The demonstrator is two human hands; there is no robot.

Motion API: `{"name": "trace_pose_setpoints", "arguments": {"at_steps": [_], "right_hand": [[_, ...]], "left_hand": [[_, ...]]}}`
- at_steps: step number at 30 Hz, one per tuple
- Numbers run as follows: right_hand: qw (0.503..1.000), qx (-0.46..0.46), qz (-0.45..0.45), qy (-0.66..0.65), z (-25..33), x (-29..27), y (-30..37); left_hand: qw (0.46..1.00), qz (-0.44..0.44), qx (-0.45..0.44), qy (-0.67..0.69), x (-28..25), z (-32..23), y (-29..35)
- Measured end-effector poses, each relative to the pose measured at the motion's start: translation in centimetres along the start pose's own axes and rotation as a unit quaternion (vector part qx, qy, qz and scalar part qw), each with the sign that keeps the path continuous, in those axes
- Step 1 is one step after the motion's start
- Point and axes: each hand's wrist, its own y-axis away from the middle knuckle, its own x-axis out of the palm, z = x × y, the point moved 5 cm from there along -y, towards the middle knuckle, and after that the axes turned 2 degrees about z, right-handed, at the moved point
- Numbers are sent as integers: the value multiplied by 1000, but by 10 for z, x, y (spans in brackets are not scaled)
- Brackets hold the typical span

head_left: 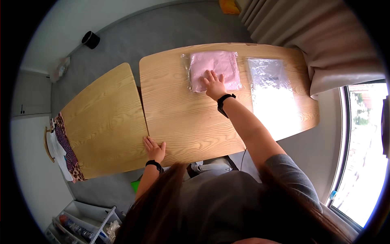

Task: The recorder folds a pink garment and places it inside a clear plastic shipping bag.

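Observation:
A folded pink garment [203,61] in a clear plastic bag lies near the far edge of the wooden table [183,130]. On its lower part rests my right hand [214,84], palm down with the fingers spread. My left hand [154,150] lies flat at the table's near edge, close to the seam with a second wooden table [101,122], and holds nothing. To the right of the pink garment is a flat clear plastic bag [268,77] with dark print, partly washed out by glare.
Patterned and white clothes [65,150] hang by a wooden hanger [48,144] at the far left. White bins [87,215] stand at the lower left. A black waste bin [90,40] is on the floor. Curtains [292,36] and a bright window [365,150] border the right side.

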Motion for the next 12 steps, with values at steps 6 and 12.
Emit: {"name": "trace_pose_setpoints", "arguments": {"at_steps": [6,12], "right_hand": [[997,31,54,-47,-49,-11,-30],[992,20,111,-57,-31,-23,-45]], "left_hand": [[999,24,-19,20,1,1,1],[995,-38,-14,93,9,22,4]]}}
